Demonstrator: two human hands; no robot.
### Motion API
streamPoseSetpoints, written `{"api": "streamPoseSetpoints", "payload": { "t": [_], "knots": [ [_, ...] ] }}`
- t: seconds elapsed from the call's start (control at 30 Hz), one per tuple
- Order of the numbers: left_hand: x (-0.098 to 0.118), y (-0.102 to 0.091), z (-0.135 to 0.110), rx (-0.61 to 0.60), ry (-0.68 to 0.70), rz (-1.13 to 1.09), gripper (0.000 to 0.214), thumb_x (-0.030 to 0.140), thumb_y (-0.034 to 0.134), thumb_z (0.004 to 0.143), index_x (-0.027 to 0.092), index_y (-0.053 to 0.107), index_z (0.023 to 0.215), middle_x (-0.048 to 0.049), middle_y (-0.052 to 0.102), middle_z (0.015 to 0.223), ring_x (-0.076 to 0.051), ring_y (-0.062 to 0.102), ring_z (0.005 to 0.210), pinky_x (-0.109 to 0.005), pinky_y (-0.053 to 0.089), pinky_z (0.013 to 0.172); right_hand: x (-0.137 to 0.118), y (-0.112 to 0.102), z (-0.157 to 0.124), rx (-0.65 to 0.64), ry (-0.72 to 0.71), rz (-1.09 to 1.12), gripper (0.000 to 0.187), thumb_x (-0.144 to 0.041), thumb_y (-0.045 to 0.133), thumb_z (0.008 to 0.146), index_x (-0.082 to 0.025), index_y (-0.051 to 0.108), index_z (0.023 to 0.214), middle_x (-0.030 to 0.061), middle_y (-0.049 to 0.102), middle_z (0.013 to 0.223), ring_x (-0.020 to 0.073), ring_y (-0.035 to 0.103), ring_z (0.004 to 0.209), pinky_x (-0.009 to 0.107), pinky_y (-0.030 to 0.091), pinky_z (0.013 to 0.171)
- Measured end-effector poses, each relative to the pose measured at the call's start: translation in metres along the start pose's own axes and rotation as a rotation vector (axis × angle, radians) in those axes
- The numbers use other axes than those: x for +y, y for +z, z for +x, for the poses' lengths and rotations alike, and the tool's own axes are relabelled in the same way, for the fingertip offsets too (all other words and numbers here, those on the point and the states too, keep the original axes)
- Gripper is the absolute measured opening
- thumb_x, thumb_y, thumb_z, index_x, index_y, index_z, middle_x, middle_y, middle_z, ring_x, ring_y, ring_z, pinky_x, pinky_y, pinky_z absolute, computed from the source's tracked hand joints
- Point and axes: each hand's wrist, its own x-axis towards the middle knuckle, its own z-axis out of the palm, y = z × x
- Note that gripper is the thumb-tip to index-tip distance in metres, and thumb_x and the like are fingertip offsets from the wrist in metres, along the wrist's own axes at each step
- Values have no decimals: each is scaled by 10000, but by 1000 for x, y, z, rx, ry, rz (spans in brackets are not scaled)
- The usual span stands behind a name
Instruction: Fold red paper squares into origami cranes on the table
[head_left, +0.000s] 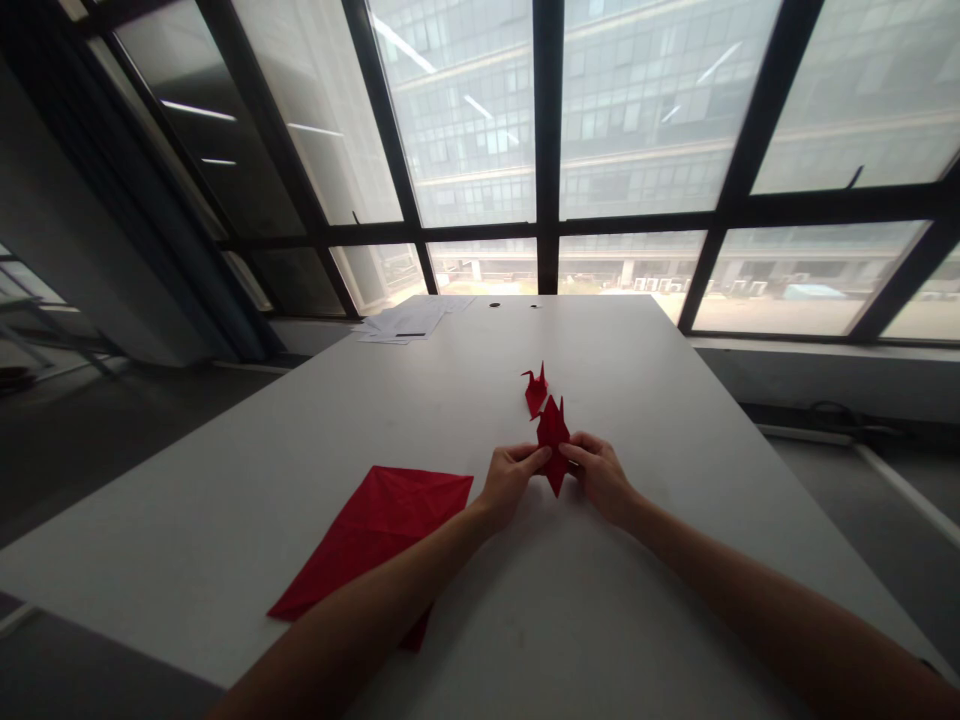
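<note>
A red origami crane [554, 445] is pinched between my two hands above the white table. My left hand [511, 474] grips its left side with the thumb on the front face. On the opposite side, my right hand [598, 474] holds it in the same way. Narrow folded points rise from its top, and a pointed end hangs down. Just behind it stands another red origami crane [535, 390] on the table. A creased red paper sheet [390, 515] lies to the left, partly hidden under my left forearm.
The white table [615, 360] stretches toward large dark-framed windows [547, 150]. White papers [409, 320] with a dark thin item lie at its far left. A round hole [494, 305] is near the far edge. A dark curtain [150, 180] hangs at left.
</note>
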Motion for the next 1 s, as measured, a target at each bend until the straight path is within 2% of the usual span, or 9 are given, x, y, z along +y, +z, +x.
{"api": "streamPoseSetpoints", "payload": {
  "t": [0.13,0.27,0.43,0.57,0.73,0.87,0.93,1.0],
  "knots": [
    [0,-1,0,1,-4,-27,346,399,800,763,97,788,931,-122,766,898,-249,706,828,-379,553,835,-2,-1,0,-32,-7,-47,286,-437,801,691,-196,649,710,28,693,763,184,627,707,324,515,703],
    [2,-3,2,8,-2,-31,370,413,794,767,89,785,946,-128,767,891,-249,710,809,-387,556,827,-2,-3,0,-75,-49,-134,366,-544,686,800,-181,705,840,64,710,839,202,639,755,331,521,704],
    [4,-2,1,19,15,35,367,420,786,774,85,781,923,-129,769,884,-255,714,803,-384,555,817,3,-6,2,-1,-145,-246,333,-508,758,763,-179,722,801,33,683,729,168,593,666,306,491,652],
    [4,-1,1,18,13,50,360,387,788,779,90,747,978,-137,755,984,-253,706,874,-383,549,851,4,-9,3,33,-208,-312,330,-509,746,777,-179,722,767,20,661,679,155,557,628,293,456,610],
    [2,-3,2,34,102,-42,412,289,810,757,202,575,1084,-33,713,923,-200,690,873,-354,553,828,1,-6,2,64,-230,-391,352,-526,744,765,-175,738,787,37,681,679,169,564,612,305,461,588],
    [0,-5,4,29,156,-30,383,264,793,769,219,568,1076,-4,689,898,-171,668,873,-310,534,823,-1,-3,1,25,-237,-347,327,-472,773,745,-179,731,883,77,733,819,213,637,713,351,524,675],
    [1,-5,5,33,164,-10,432,263,789,771,213,601,1156,-16,701,903,-180,666,875,-319,529,831,-1,-2,1,9,-260,-317,355,-424,792,732,-200,689,988,59,726,831,213,646,739,357,537,703],
    [3,-5,5,34,164,33,465,277,789,770,191,641,1202,-47,723,940,-205,668,897,-336,523,847,-2,-1,0,23,-306,-314,458,-385,800,725,-230,615,1115,13,693,772,195,632,712,345,538,692]
  ]
}}
